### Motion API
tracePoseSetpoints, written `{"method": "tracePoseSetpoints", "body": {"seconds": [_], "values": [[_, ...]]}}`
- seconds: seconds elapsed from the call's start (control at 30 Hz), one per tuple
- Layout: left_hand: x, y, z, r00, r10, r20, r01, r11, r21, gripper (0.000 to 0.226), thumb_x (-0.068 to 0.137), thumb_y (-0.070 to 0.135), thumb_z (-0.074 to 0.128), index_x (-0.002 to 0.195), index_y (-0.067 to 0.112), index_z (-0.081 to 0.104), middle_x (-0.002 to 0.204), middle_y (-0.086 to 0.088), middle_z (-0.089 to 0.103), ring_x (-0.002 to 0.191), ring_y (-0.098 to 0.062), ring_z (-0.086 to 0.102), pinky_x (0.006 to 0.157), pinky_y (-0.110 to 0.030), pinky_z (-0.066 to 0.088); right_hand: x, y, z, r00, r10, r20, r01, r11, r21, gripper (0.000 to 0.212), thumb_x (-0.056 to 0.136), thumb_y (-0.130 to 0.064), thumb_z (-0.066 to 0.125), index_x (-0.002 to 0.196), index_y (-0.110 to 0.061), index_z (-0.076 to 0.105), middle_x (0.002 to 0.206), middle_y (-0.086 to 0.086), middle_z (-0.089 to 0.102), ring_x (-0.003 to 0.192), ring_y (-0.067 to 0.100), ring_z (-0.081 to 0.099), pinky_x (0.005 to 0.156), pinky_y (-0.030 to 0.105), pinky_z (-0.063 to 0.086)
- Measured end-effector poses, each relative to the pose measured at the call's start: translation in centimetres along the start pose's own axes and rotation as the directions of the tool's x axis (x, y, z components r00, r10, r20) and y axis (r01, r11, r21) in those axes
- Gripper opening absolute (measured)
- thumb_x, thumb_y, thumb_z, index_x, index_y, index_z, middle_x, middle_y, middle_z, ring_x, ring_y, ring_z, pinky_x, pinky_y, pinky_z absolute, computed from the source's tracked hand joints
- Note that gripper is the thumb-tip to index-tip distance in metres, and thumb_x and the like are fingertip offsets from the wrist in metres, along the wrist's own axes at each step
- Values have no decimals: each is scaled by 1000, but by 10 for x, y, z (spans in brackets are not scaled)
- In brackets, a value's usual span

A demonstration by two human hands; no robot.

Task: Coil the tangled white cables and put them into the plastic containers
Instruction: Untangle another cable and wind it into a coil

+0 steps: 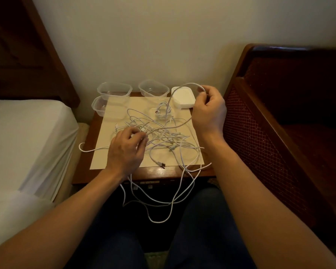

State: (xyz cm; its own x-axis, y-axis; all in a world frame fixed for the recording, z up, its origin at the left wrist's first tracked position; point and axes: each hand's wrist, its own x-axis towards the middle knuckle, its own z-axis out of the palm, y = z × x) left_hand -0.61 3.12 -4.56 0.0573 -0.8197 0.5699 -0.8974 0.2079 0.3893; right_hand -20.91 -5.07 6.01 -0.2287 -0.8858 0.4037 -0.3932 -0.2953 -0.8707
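The head view looks down on a messy pile of white cables (163, 136) lying on a sheet of paper (122, 113) in the middle of the tabletop (89, 136). Some loops hang over the near edge, down to the person's legs. The right hand (209, 111) is lifted near the far right corner, and its fingers are curled tight around one cable, which bends up in a big arc. The left hand (125, 150) rests on the left side of the pile with its fingers curled, pinching a strand. One clear container (163, 111) by the far edge of the paper has a coiled cable in it. Three more clear containers (114, 90) sit at the far left corner and along the far edge. A white lid (183, 98) sits at the far right corner.
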Motion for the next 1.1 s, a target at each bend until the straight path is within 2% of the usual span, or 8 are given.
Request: {"method": "tracePoseSetpoints", "body": {"seconds": [0.23,0.4,0.47,0.6,0.73,0.87,0.97,1.1], "values": [[78,27,-48,961,-223,-166,176,950,-257,18,102,29,59,106,18,73,95,1,65,85,-11,56,73,-26,42,-16,23,5,887,250,389,-185,962,-199,18,99,-23,53,94,-15,68,86,4,69,80,25,63,78,47,55],[132,58,-66,908,-405,107,338,555,-760,8,102,22,60,98,22,67,61,3,57,48,-8,53,51,-27,51,-28,11,18,781,258,568,-341,939,43,11,97,-22,63,102,-14,60,95,3,64,77,19,64,57,23,52],[137,69,-71,902,-367,228,378,415,-828,8,102,18,60,101,17,68,68,-2,58,51,-10,56,54,-27,55,-33,8,22,745,177,643,-335,933,131,21,94,-19,69,112,-13,61,106,6,66,75,17,64,56,20,50],[126,72,-64,900,-342,269,397,391,-830,15,100,17,62,111,10,69,82,-4,65,70,-15,63,67,-32,60,-38,13,25,651,69,756,-258,956,135,30,93,-13,72,122,-9,65,106,12,72,82,10,67,64,23,53],[107,68,-54,879,-375,294,416,303,-857,31,97,7,65,124,23,62,109,-6,66,91,-23,67,80,-37,60,-33,18,22,762,104,640,-236,964,124,10,98,-7,63,103,-1,70,80,7,71,63,4,64,61,23,50],[54,64,-28,890,-334,310,454,592,-666,66,96,14,65,150,32,32,138,2,51,106,-16,59,81,-32,54,-19,12,16,865,168,474,-327,904,276,10,101,-8,60,94,-4,67,74,9,67,57,13,62,53,23,51],[15,34,1,817,-162,554,312,931,-187,78,93,51,64,156,41,19,157,8,32,141,-18,37,111,-46,36,-11,1,12,884,163,437,-359,836,414,10,102,-8,59,98,-1,66,79,15,62,58,15,58,54,25,52],[0,-4,16,797,-138,587,47,985,167,52,101,46,49,150,45,33,162,10,28,146,-25,32,113,-52,31,-1,-12,5,900,214,379,-380,811,444,16,105,-10,53,94,-12,65,76,5,61,56,11,54,53,26,49]]}}
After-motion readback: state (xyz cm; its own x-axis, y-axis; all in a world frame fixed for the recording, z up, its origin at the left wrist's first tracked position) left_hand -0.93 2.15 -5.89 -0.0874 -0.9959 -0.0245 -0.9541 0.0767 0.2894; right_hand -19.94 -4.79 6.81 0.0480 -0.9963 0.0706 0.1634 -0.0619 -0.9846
